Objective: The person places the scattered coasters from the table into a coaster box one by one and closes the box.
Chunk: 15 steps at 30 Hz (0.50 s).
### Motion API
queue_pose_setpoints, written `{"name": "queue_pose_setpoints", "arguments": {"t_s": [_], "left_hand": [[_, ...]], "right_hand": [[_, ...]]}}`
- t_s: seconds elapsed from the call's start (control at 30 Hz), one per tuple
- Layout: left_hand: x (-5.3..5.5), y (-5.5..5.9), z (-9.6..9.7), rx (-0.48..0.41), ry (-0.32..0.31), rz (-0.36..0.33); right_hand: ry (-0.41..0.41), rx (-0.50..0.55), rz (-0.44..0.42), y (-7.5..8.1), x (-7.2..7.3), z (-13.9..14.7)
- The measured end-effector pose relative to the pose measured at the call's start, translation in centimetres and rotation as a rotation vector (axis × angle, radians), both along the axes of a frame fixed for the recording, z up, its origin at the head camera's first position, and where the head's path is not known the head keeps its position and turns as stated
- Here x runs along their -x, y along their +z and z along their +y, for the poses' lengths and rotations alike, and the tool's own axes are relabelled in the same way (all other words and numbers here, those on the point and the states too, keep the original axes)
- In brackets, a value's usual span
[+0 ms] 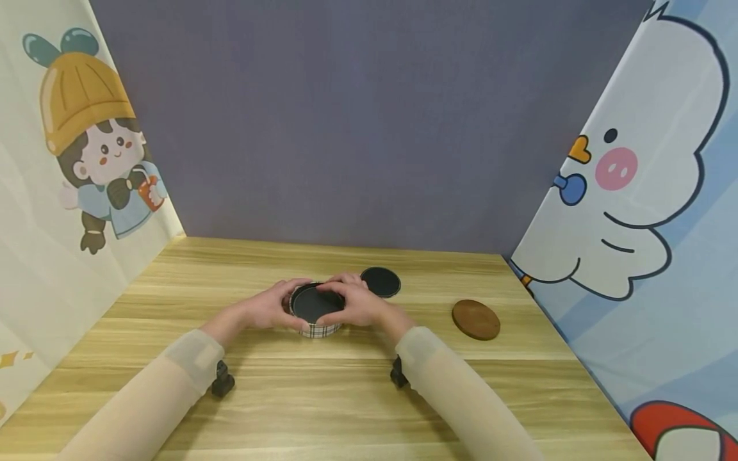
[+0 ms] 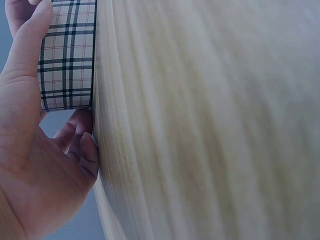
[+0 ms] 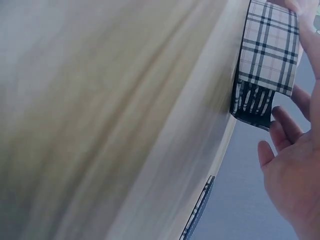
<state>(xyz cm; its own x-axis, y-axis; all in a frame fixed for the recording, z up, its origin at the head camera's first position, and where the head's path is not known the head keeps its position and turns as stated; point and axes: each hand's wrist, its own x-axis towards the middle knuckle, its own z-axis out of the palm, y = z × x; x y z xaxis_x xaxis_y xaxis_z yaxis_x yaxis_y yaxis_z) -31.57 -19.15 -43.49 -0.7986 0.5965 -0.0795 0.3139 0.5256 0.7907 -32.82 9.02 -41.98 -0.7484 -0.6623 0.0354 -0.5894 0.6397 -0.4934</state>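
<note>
A round plaid coaster holder (image 1: 320, 331), with stacked coaster edges showing in its side cutout in the right wrist view, stands on the table. Inside it lies a black round coaster (image 1: 314, 303), face up. My left hand (image 1: 271, 306) curls round the holder's left side, its thumb at the near rim. From the right, my right hand (image 1: 360, 302) holds the holder with thumb and index finger over the rim, and its other fingers curl beside the cutout. Another black coaster (image 1: 381, 282) lies flat just behind my right hand.
To the right, a brown wooden disc (image 1: 475, 319) lies on the wood-grain table (image 1: 311, 403). A grey panel (image 1: 346, 128) closes off the back. Printed cartoon panels stand at the left and right sides.
</note>
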Motion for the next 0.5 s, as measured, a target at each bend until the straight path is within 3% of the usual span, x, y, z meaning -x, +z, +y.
{"name": "queue_pose_setpoints", "arguments": {"t_s": [0.27,0.5], "left_hand": [[0.0,-0.1,0.1,0.015,0.048,-0.016],[0.0,-0.2,0.3,-0.006,0.065,0.002]], "right_hand": [[-0.002,-0.006,-0.016,0.1,-0.2,0.6],[-0.047,0.049,-0.02,0.2,-0.1,3.1]]}}
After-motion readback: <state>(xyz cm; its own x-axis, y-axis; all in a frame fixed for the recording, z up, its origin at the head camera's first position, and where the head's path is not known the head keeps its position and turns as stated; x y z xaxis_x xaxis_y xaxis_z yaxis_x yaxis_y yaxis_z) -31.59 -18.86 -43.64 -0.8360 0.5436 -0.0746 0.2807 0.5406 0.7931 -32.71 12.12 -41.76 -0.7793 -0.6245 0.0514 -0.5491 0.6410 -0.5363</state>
